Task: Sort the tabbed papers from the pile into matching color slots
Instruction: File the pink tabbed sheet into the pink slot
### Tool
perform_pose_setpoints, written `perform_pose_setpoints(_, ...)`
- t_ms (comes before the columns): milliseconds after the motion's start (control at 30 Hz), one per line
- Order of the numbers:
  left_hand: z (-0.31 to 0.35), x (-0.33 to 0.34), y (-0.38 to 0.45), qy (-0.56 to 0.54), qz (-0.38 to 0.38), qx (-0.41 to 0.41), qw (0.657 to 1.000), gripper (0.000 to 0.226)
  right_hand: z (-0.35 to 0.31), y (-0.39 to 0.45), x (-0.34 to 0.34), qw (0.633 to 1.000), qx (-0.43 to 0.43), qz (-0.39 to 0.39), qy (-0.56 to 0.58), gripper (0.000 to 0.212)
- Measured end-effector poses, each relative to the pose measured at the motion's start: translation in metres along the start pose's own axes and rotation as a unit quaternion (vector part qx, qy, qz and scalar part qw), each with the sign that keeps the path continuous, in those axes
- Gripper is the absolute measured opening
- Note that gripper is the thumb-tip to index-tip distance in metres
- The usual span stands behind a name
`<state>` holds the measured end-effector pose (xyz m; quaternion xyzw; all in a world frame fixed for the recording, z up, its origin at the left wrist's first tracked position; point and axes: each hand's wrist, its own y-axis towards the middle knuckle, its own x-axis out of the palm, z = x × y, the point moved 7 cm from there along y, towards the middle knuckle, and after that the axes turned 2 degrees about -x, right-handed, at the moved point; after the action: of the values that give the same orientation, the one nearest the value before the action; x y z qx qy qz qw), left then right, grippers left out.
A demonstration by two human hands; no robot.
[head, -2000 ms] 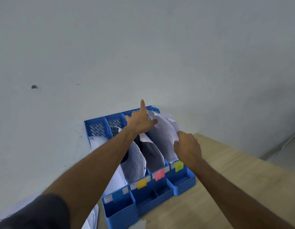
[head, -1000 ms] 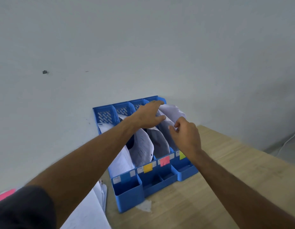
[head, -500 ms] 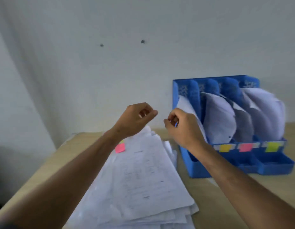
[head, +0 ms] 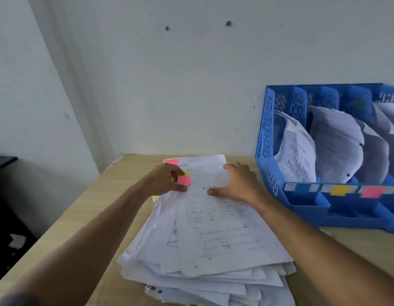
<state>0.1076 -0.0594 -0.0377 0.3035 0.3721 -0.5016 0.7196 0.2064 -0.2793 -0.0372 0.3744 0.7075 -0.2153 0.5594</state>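
From the head camera, your left hand [head: 164,181] pinches the pink tab [head: 184,180] at the top sheet's [head: 220,228] corner. Your right hand [head: 237,184] lies flat, fingers straight, on that sheet. The paper pile [head: 191,272] sits on the wooden worktop [head: 81,208], just left of the blue slotted file rack [head: 269,151] holding sorted papers.
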Motion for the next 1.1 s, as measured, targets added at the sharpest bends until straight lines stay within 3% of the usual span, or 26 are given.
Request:
perform_pose_setpoints(100,0.000,0.002,0.001,-0.020,0.028,0.001,0.999,0.034,0.002,0.002,-0.002,0.999,0.000,0.040,0.038,0.097)
perform_pose_setpoints(133,0.002,0.000,0.001,-0.026,0.039,0.005,0.999,0.029,0.004,0.003,-0.003,0.997,-0.003,0.054,0.049,0.084)
perform_pose_setpoints(233,0.009,-0.008,-0.001,-0.030,0.067,0.018,0.997,0.022,0.007,0.006,-0.011,0.990,-0.032,0.116,0.068,0.015)
perform_pose_setpoints(267,0.011,-0.011,-0.002,-0.033,0.072,0.022,0.997,0.020,0.009,0.006,-0.016,0.987,-0.036,0.130,0.084,0.004)
perform_pose_setpoints(467,0.018,-0.023,-0.004,-0.098,0.067,0.039,0.992,0.004,0.012,0.003,-0.034,0.978,-0.057,0.153,0.132,0.013)
perform_pose_setpoints(667,0.031,-0.042,-0.004,-0.246,0.066,0.052,0.965,0.019,0.010,-0.010,-0.075,0.942,-0.054,0.237,0.232,0.012)
perform_pose_setpoints(733,0.039,-0.053,-0.002,-0.291,0.080,0.054,0.952,0.016,0.012,-0.019,-0.091,0.924,-0.029,0.249,0.288,0.022)
perform_pose_setpoints(900,0.077,-0.075,0.009,-0.398,0.107,0.070,0.909,0.009,0.022,-0.044,-0.111,0.857,-0.013,0.128,0.500,0.025)
perform_pose_setpoints(1000,0.114,-0.078,0.015,-0.428,0.099,0.098,0.893,0.007,0.035,-0.060,-0.121,0.843,-0.021,0.069,0.533,0.031)
perform_pose_setpoints(1100,0.155,-0.078,0.018,-0.460,0.056,0.130,0.877,0.013,0.053,-0.076,-0.139,0.848,-0.017,0.070,0.526,0.035)
